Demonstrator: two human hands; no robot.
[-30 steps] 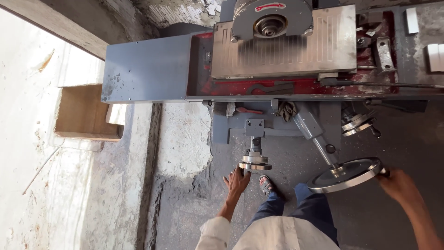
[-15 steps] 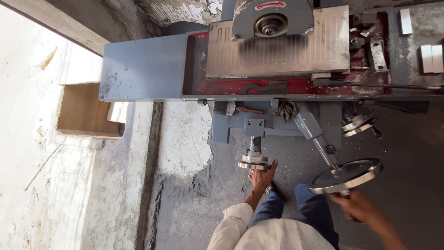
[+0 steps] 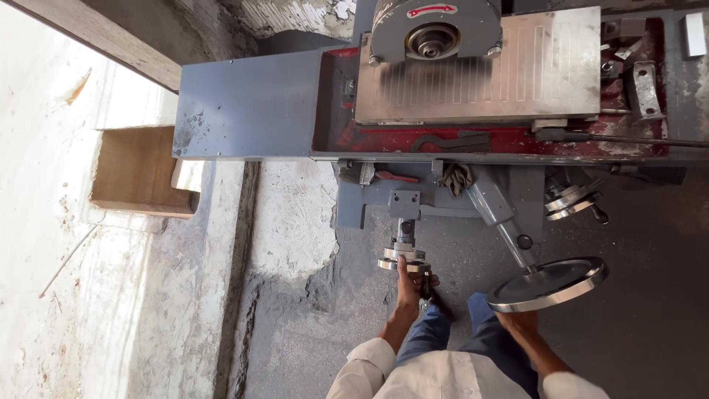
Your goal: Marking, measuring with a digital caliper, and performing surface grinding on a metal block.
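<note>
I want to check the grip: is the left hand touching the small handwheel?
Touching. The head view shows the left hand with its fingers laid on the rim of the small handwheel, no gap between them.

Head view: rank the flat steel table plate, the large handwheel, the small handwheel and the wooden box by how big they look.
1. Flat steel table plate
2. Wooden box and large handwheel: alike, and the wheel sits nearer the camera, so unranked
3. Small handwheel, touched by the left hand
</note>
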